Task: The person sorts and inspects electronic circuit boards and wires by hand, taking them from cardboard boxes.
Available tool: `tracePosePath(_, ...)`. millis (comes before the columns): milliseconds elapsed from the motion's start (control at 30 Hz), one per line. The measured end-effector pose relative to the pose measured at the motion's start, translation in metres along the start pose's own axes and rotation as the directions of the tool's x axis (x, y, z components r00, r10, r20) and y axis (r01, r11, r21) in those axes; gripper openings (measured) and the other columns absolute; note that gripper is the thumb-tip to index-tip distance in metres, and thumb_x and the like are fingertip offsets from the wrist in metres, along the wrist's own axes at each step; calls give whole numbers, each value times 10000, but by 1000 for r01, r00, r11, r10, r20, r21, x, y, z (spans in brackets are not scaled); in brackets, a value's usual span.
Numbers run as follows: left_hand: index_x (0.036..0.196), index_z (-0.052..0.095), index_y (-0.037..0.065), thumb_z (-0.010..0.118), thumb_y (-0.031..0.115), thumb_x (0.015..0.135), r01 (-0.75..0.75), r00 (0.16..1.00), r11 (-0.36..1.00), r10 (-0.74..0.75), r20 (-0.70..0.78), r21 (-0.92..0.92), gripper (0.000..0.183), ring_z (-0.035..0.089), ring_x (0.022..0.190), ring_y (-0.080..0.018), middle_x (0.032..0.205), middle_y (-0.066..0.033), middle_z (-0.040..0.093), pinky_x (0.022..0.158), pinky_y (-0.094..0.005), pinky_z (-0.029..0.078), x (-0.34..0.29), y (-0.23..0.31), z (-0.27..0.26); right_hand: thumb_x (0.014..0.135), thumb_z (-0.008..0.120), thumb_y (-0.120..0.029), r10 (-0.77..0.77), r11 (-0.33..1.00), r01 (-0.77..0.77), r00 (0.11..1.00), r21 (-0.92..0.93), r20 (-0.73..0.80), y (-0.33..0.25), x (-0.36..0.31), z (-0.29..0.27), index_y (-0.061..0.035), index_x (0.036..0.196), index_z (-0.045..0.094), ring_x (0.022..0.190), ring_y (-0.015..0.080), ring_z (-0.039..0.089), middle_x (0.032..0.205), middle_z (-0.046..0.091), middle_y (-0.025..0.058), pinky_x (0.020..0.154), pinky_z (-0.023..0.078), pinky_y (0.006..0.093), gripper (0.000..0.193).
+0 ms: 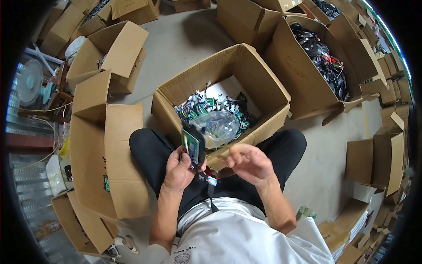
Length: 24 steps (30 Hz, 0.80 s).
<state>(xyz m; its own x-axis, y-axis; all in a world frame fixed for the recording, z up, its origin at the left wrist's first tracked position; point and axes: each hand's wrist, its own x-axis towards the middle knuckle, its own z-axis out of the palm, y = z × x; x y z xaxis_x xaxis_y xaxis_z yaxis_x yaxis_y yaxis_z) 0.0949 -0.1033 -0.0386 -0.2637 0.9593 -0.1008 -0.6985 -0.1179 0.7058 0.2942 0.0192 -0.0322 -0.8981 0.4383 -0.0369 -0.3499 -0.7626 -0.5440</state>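
My left hand (179, 170) is closed round a green circuit board (191, 145) with a black part behind it, held tilted above my lap. Wires with a white connector (212, 181) hang below the board. To the right, my right hand (251, 165) has its fingers curled together, their tips blurred by motion. A faint thin yellowish strand shows between the board and these fingertips; what they pinch I cannot make out. Just beyond my hands stands an open cardboard box (263, 75). Inside lie many small wired boards (211, 103) and a clear plastic bag (217, 127).
At the right back, a large box (294, 75) holds black wired parts (325, 66). Open cartons (90, 171) line my left side, one with a few green boards (106, 182). Another open carton (373, 160) stands at the far right. A fan (30, 81) is at the left edge.
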Motion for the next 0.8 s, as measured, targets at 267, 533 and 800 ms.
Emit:
tracePosePath(267, 1102, 561, -69, 688, 169, 925, -156, 987, 245, 61, 146, 957, 322, 601, 971, -453, 1052, -233, 598, 820, -419, 514, -8, 30, 23, 902, 711, -294, 155, 861, -61, 977, -505, 146, -57, 3, 41, 45, 1473, 419, 643, 150, 584, 755, 605, 39, 639, 511, 296, 726)
tracePosePath(533, 1195, 559, -4, 593, 301, 1010, 55, 993, 998, -53, -105, 10, 359, 625, 800, -167, 979, -104, 652, 676, -269, 489, -10, 19, 13, 867, 760, -189, -65, 22, 332, 942, -943, 330, -26, -1, 41, -10, 1063, 672, 932, 285, 677, 934, 689, 114, 1031, 443, 485, 280)
tracePosePath(800, 1266, 509, 5, 566, 307, 1013, 125, 992, 968, -121, 34, -217, 398, 596, 795, -211, 1054, -132, 614, 662, -334, 477, 0, 2, 17, 995, 492, -539, -206, 768, 267, 964, 581, -170, -7, -2, 1, 34, 1450, 371, 665, 193, 616, 944, 641, 170, 799, 579, 350, 742)
